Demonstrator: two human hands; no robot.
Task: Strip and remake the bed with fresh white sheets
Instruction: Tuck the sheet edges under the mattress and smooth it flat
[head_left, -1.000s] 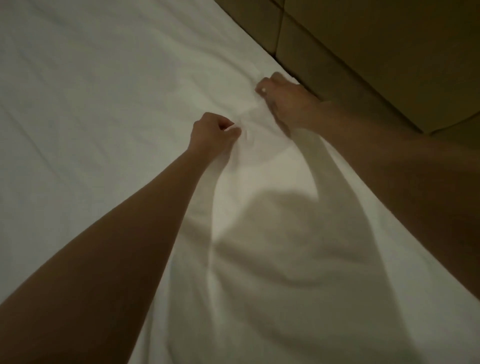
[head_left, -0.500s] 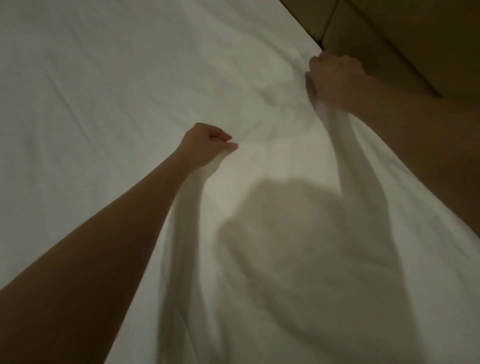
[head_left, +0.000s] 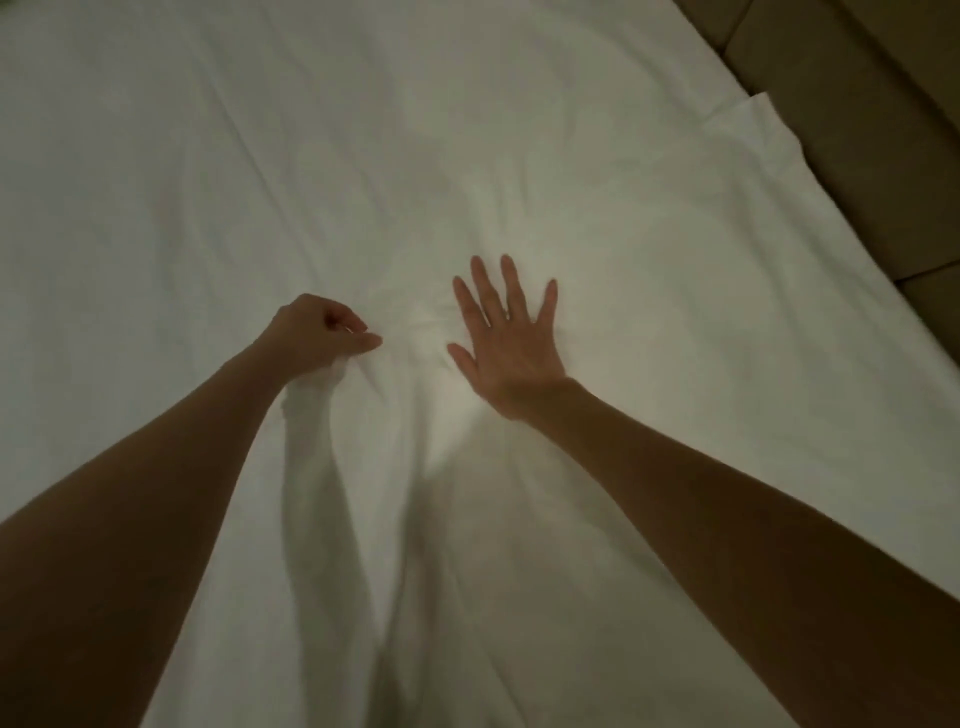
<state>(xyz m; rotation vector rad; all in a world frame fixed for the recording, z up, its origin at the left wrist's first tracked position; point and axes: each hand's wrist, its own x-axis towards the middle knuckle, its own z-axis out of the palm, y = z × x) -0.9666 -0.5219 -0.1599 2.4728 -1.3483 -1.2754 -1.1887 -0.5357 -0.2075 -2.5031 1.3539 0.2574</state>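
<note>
Dim light falls over a bed covered by a white sheet (head_left: 208, 182) that fills nearly the whole view, creased by long shallow folds running from the far left toward the middle. Along the far right edge stands a brown padded headboard (head_left: 852, 156), split by seams into panels, and a loose corner of the sheet (head_left: 756, 117) lies turned up just beside it. Both bare forearms reach in from the near edge. The left hand (head_left: 317, 332) is curled into a loose fist, its thumb and fingers pinching a bunch of the sheet, and a raised ridge of gathered cloth (head_left: 322, 467) runs from that grip back toward the near edge. The right hand (head_left: 511, 348) lies palm down just right of the left, fingers straight and spread apart, flat against the sheet. Between the two hands the fabric is puckered into small wrinkles (head_left: 421, 327), and a soft shadow darkens the cloth near the wrists.
</note>
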